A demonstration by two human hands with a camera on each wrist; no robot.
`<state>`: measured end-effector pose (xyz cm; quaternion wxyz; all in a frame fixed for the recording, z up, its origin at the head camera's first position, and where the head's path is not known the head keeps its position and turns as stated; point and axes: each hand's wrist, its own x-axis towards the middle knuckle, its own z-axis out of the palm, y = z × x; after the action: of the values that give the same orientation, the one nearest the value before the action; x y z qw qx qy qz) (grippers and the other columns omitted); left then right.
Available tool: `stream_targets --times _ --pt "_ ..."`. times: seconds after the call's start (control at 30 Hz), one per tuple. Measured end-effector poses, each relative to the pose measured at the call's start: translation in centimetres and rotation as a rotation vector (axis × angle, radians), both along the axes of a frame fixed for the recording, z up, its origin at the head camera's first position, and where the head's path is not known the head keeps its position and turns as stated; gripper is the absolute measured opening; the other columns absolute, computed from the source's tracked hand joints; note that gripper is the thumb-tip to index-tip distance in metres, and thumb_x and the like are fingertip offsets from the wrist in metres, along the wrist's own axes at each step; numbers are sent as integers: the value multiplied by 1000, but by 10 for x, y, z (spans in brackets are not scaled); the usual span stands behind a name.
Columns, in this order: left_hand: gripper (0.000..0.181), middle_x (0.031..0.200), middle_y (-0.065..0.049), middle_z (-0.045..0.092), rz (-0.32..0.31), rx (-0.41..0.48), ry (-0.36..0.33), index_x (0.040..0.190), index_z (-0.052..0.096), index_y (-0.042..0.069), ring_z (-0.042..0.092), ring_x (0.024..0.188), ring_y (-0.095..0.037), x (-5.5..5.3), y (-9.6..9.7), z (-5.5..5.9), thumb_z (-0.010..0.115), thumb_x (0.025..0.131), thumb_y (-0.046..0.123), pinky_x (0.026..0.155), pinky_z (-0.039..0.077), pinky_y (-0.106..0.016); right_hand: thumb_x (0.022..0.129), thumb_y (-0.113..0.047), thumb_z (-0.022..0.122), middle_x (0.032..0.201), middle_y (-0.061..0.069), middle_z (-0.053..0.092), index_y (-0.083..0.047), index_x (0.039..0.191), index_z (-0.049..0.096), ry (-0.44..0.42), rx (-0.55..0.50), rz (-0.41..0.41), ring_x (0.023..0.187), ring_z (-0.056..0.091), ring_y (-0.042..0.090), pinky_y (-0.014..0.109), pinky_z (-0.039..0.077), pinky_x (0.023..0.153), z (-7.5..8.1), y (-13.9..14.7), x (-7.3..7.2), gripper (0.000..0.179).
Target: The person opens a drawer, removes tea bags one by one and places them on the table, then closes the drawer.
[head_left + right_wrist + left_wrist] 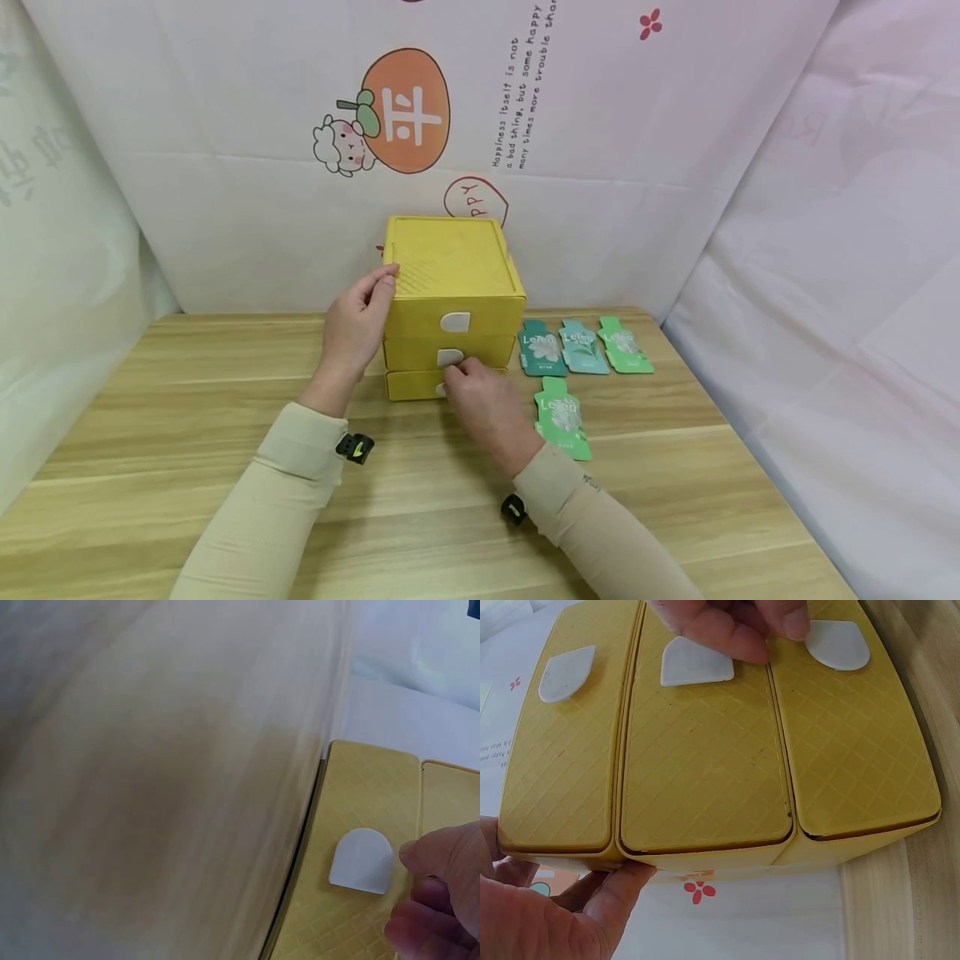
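Note:
A yellow three-drawer box (450,260) stands on the wooden table (232,483), each drawer front bearing a white tab handle. At its upper left front corner my left hand (354,327) rests, with its fingers on the edge and side; in the left wrist view the left hand (547,915) touches the box's side. My right hand (487,408) is at the lower front, partly covering the bottom drawer (412,386). In the right wrist view the thumb (431,851) is right beside the bottom tab (361,860), its other fingers bent below. All drawers look closed.
Right of the box lie three flat sachets in a row, dark green (542,350), light blue (583,347) and bright green (626,346). Another bright green sachet (562,421) lies in front, beside my right wrist. A printed white cloth (600,183) hangs behind the table.

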<state>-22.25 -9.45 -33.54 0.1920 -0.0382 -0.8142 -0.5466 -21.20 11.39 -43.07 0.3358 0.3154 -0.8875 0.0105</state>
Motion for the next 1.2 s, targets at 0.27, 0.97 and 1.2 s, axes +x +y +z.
stream_targets --times 0.27,0.97,1.2 --pt "48 129 -5 68 -1 -1 4 145 64 23 54 96 -24 -1 0 0 44 109 48 83 42 -38 98 -16 74 94 8 73 -12 93 74 -7 19 -15 69 69 19 34 55 50 -3 0 -1 6" --pt "48 106 -8 65 -2 4 2 146 64 24 47 79 -25 -1 0 1 44 110 49 78 41 -37 98 -18 74 89 9 70 -14 93 75 -97 23 -24 63 67 19 36 54 47 -5 -3 0 7" --pt "49 127 -5 68 -3 -5 1 146 63 23 52 90 -23 -1 -1 0 43 110 50 82 42 -38 100 -16 72 84 9 68 -14 95 76 -123 43 -18 60 66 18 33 53 46 -2 -1 7 6"
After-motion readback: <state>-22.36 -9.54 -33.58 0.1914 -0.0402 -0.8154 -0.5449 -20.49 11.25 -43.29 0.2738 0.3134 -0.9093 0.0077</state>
